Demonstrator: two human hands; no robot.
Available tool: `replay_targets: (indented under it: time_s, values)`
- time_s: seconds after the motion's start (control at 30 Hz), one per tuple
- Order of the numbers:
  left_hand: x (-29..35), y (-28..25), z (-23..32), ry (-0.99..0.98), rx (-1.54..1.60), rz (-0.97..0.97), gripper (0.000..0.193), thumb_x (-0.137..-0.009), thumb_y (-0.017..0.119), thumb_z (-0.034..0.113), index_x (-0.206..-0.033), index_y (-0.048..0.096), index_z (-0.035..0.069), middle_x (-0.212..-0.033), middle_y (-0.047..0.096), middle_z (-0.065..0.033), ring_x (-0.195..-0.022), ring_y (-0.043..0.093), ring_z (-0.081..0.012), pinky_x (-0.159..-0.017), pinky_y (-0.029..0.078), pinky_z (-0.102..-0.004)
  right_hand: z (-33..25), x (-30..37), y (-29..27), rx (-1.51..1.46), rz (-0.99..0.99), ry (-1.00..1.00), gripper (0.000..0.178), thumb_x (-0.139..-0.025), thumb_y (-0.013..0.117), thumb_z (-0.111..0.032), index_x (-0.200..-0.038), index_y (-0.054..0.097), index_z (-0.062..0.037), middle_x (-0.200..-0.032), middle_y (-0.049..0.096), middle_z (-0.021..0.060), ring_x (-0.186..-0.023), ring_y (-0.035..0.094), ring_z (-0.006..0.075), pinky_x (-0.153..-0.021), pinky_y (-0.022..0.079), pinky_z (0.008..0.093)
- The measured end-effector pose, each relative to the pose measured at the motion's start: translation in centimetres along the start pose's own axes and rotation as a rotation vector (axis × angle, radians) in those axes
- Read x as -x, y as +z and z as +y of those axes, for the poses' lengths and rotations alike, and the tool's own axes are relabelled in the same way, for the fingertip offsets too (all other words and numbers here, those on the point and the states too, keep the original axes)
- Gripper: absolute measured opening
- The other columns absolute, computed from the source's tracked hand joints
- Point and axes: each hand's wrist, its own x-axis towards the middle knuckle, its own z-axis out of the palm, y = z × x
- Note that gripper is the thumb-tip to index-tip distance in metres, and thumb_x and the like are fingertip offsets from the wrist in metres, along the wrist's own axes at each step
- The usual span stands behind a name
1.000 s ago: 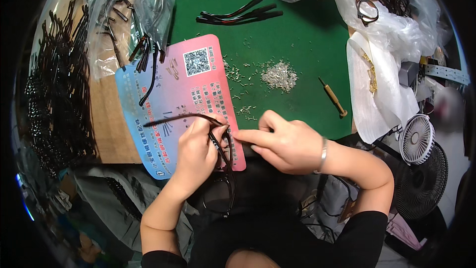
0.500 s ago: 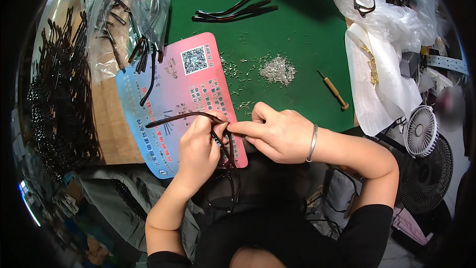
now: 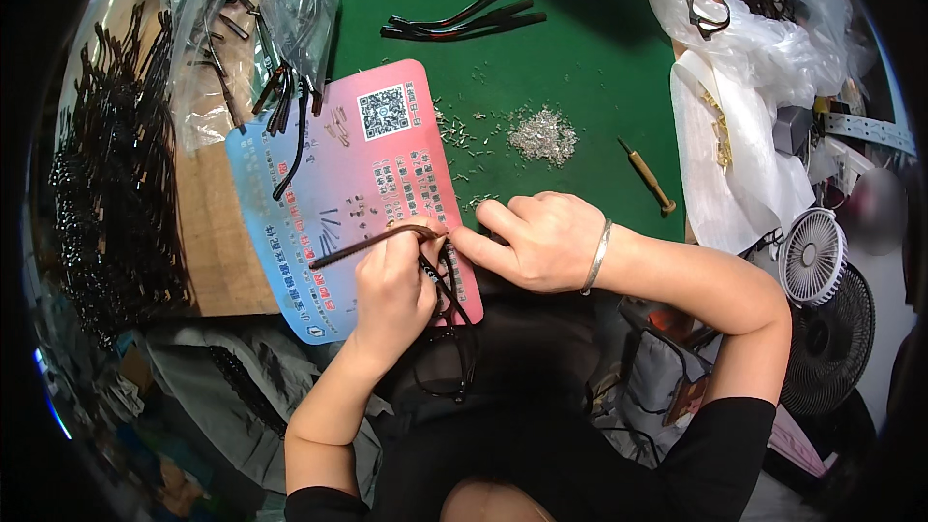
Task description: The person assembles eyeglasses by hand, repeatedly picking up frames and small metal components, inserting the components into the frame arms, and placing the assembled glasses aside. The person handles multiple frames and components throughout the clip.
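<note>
My left hand [image 3: 394, 288] is closed around the hinge corner of a dark eyeglass frame [image 3: 471, 348]. One dark brown temple arm [image 3: 360, 247] sticks out leftward above the fist, while the rims hang below the hand over the table's near edge. From the other side my right hand [image 3: 543, 246] meets it, thumb and forefinger at the hinge corner and the other fingers curled in. Whatever is between those fingertips is too small or hidden to make out. Under the left hand lies a pink and blue printed mat [image 3: 338, 174] with small metal pieces on it.
A pile of tiny silver screws [image 3: 543, 138] and a brass-handled screwdriver [image 3: 650, 180] lie on the green mat [image 3: 599, 68]. Loose temple arms [image 3: 464, 19] rest farther back. Bagged arms [image 3: 275, 87] and a dark heap [image 3: 116, 203] sit left, a white fan [image 3: 812, 256] right.
The temple arm's free end has swung right and down a little. My right hand has shifted slightly, its fingers more curled, still at the hinge corner. My left hand keeps its grip.
</note>
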Motion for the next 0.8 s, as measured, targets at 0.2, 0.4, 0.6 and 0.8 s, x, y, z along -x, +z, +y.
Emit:
replay_targets:
  time_s: [0.2, 0.4, 0.6, 0.8]
  values:
    - [0.2, 0.2, 0.1, 0.023, 0.065, 0.041, 0.025, -0.072, 0.051, -0.014, -0.092, 0.055, 0.000, -0.080, 0.058, -0.0112, -0.061, 0.059, -0.0239, -0.057, 0.048, -0.0326, 0.3, 0.0, -0.4, -0.056, -0.066, 0.029, 0.032, -0.075, 0.058, -0.019, -0.104, 0.055, -0.0065, -0.074, 0.045, 0.0062, -0.051, 0.051, 0.0157, -0.042, 0.045, 0.0278]
    - [-2.9, -0.4, 0.8, 0.055, 0.047, 0.269, 0.011, -0.089, 0.050, -0.003, -0.098, 0.057, -0.004, -0.088, 0.061, -0.0089, -0.069, 0.058, -0.0122, -0.061, 0.048, -0.0246, 0.6, 0.2, -2.4, -0.182, -0.077, 0.348, 0.043, -0.081, 0.062, -0.027, -0.115, 0.049, -0.0057, -0.085, 0.047, 0.0123, -0.055, 0.058, 0.0235, -0.047, 0.049, 0.0341]
    - [-3.2, -0.6, 0.3, 0.053, 0.000, 0.261, 0.032, -0.093, 0.044, 0.000, -0.124, 0.048, 0.001, -0.107, 0.058, -0.0145, -0.083, 0.061, -0.0179, -0.070, 0.051, -0.0279, -0.4, 0.7, -2.7, -0.144, -0.152, 0.476, 0.048, -0.080, 0.063, -0.024, -0.122, 0.047, -0.0070, -0.090, 0.047, 0.0126, -0.063, 0.059, 0.0246, -0.051, 0.050, 0.0333]
    - [-0.2, -2.8, 1.2, -0.021, -0.010, 0.070, 0.029, -0.093, 0.045, 0.005, -0.121, 0.053, 0.002, -0.097, 0.051, -0.0098, -0.064, 0.052, -0.0101, -0.059, 0.044, -0.0214, 0.0, 1.5, -3.4, -0.255, -0.091, 0.512, 0.037, -0.080, 0.058, -0.014, -0.115, 0.048, -0.0116, -0.087, 0.046, 0.0130, -0.060, 0.059, 0.0272, -0.049, 0.050, 0.0374]
